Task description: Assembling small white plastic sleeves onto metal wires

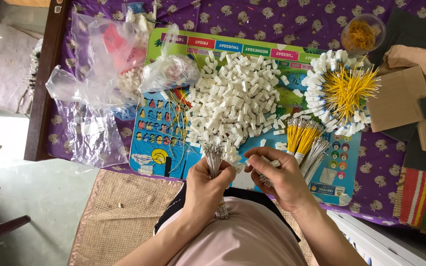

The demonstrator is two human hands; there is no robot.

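My left hand (208, 184) is closed around a bundle of thin wires (214, 155) with metal tips pointing up. Close beside it, my right hand (279, 177) pinches a small white plastic connector (272, 162). Just beyond both hands lies a big heap of white connectors (232, 101) on a colourful printed board (159, 128). Yellow wire bundles (301, 135) lie right of the heap, near my right hand.
A ring of finished yellow wires with white connectors (341, 93) lies at the right. Clear plastic bags (99, 64) sit at the left, a small cup of yellow bits (362, 33) at the top right, cardboard pieces (400, 98) at the far right.
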